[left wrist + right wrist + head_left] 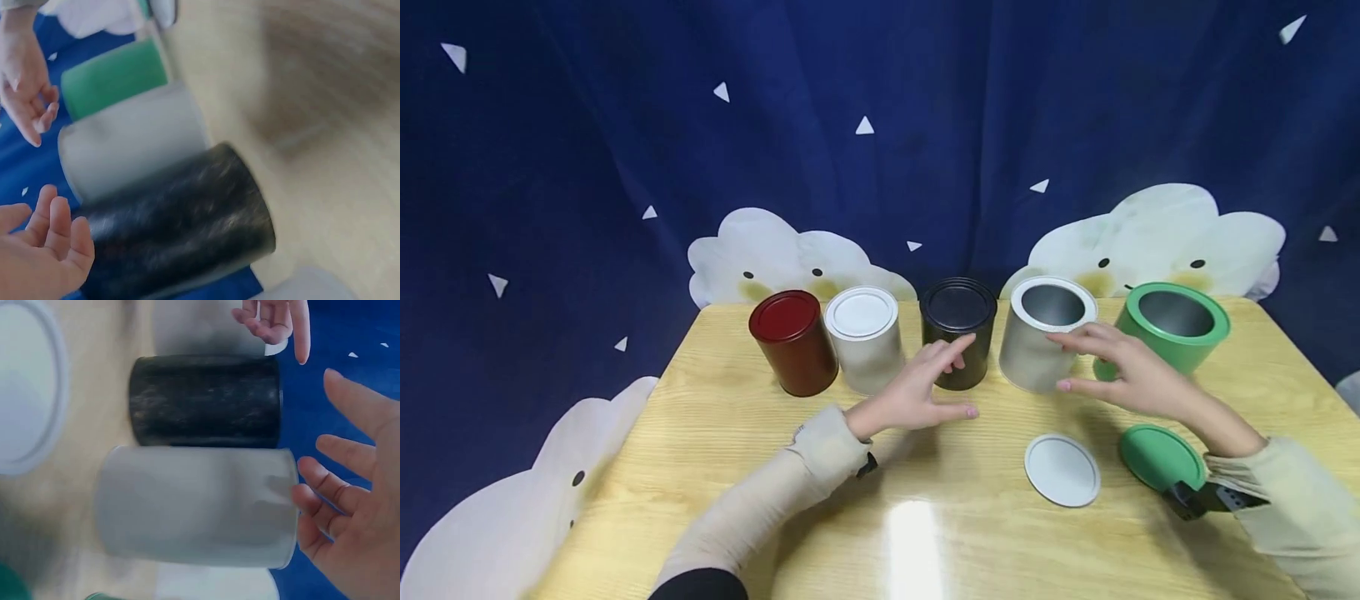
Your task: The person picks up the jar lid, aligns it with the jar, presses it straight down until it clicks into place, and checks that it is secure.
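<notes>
A black tin can (961,358) with its lid on stands upright mid-row. My left hand (920,390) hovers in front of it, fingers spread and holding nothing. To its right is an uncovered white can (1033,354), its grey inside showing. Before this can's rim hangs my right hand (1123,371), with thumb and fingers apart and nothing between them. In the right wrist view its fingers lie close to the white can (200,506); whether they touch is unclear. At the far right stands an uncovered green can (1187,350), partly behind the right hand.
On the wooden table (715,475), a white lid (1062,470) and a green lid (1159,454) lie in front of the uncovered cans. A lidded dark red can (801,358) and a lidded white can (868,358) stand left. Behind the table hangs a blue curtain (820,167).
</notes>
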